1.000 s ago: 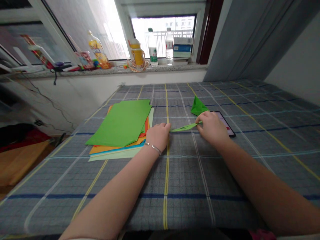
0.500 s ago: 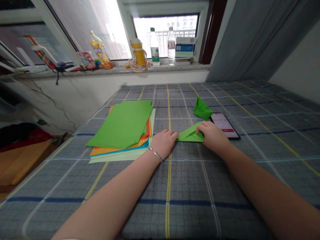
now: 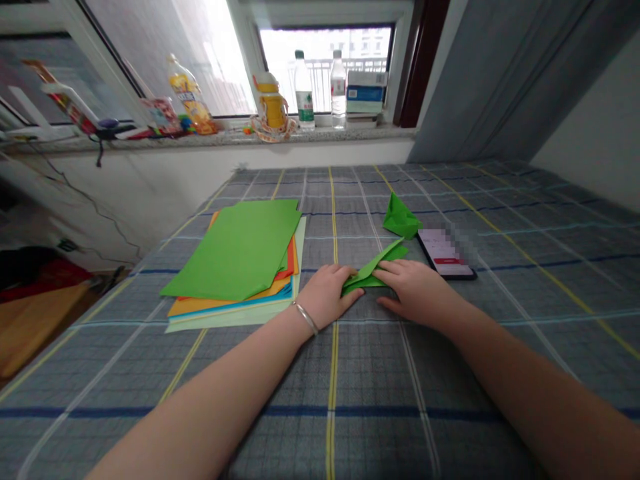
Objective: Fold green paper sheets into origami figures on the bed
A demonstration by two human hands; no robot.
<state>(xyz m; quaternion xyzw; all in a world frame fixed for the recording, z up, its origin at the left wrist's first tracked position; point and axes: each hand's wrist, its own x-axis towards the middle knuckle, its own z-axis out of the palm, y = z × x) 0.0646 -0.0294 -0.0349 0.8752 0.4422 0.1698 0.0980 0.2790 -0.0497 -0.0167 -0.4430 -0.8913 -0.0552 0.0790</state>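
A folded green paper piece (image 3: 376, 267) lies on the checked cloth between my two hands. My left hand (image 3: 327, 295), with a thin bracelet on the wrist, presses on its left end with curled fingers. My right hand (image 3: 417, 290) holds its right part, fingers stretched flat over the paper. A second folded green paper shape (image 3: 399, 217) stands behind, untouched. A stack of coloured paper sheets (image 3: 239, 259), green on top, lies to the left of my left hand.
A phone (image 3: 447, 253) with a lit screen lies right of the folded paper. The checked cloth (image 3: 380, 393) covers the whole surface. The windowsill (image 3: 225, 137) behind holds bottles, a yellow cup, a box and small items. A grey curtain hangs at the back right.
The green piece has been turned and pulled nearer to me, its long tip now pointing away to the right. Both hands moved closer together over it.
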